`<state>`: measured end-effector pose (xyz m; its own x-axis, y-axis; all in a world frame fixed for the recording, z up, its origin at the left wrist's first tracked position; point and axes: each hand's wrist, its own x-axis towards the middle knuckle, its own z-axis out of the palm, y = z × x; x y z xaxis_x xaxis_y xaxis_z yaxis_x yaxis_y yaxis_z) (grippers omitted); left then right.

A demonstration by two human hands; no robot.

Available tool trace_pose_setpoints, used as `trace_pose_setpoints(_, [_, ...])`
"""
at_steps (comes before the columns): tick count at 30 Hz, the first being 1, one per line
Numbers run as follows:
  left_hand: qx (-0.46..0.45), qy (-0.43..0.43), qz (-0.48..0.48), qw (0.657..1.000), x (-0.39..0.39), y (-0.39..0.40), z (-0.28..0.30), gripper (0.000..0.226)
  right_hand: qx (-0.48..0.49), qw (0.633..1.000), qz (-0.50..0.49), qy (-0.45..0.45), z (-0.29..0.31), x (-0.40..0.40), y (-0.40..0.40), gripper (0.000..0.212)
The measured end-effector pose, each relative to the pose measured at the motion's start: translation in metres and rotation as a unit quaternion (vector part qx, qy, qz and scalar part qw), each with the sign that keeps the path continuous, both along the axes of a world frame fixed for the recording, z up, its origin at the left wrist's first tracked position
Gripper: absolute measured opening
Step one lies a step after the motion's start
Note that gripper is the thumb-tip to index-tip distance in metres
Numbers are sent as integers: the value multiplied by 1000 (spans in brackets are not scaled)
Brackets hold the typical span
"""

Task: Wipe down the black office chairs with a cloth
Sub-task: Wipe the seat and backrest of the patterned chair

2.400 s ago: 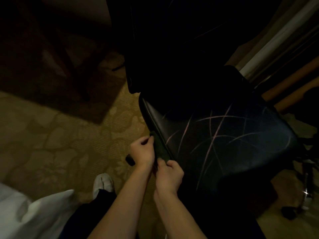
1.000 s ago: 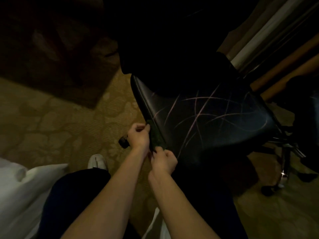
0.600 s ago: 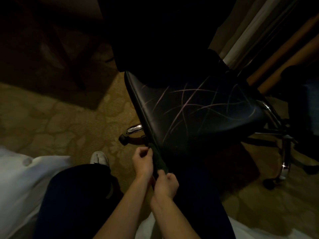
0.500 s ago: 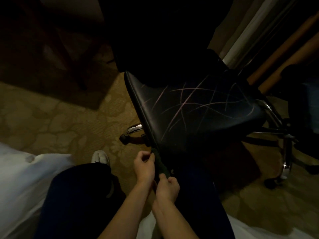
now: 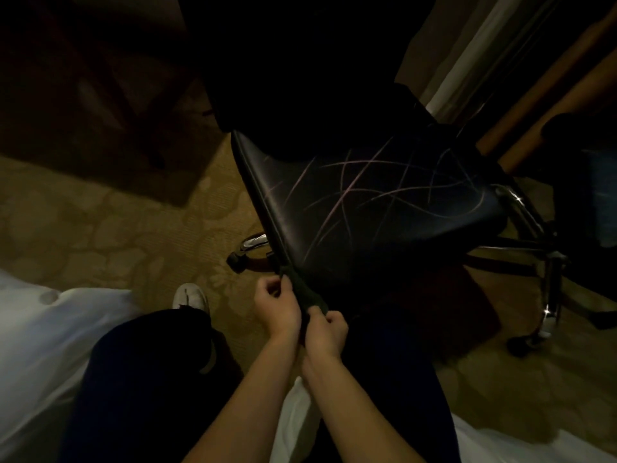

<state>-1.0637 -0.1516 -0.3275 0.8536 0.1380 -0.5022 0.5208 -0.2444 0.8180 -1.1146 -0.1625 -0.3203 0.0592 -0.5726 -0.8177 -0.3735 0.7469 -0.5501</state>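
Both hands seemingly pinch cloth [image 5: 305,294] between them.

The black office chair [image 5: 384,208] stood on the patterned carpet, its glossy seat crossed by thin pale streaks and its backrest lost in shadow. A chrome base with casters showed beneath it. The dark cloth [image 5: 305,294], folded into a narrow strip, lay against the near left corner of the seat's edge, pinched between the left hand [image 5: 275,307] and the right hand [image 5: 325,330].
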Motion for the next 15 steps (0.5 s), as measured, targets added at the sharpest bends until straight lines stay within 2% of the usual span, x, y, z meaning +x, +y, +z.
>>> trace_pose_setpoints(4, [30, -5, -40, 999, -31, 7, -7, 4, -39, 999, 23, -1, -7, -9, -7, 13])
trace_pose_setpoints(8, [46, -3, -87, 995, -43, 12, -9, 7, -126, 992, 28, 11, -3, -14, -14, 13])
trace_pose_setpoints(10, [80, -35, -102, 991, -45, 7, -4, 10, -172, 984, 34, 25, 4, -15, -31, 11])
trace_pose_setpoints(12, [105, -73, -105, 986, -48, -6, 5, 11, -225, 970, 86, 41, 10, -15, -57, 7])
trace_pose_setpoints(15, [162, -111, -126, 972, -56, -27, 12, 13, -299, 926, 214, 81, 17, -13, -101, 7])
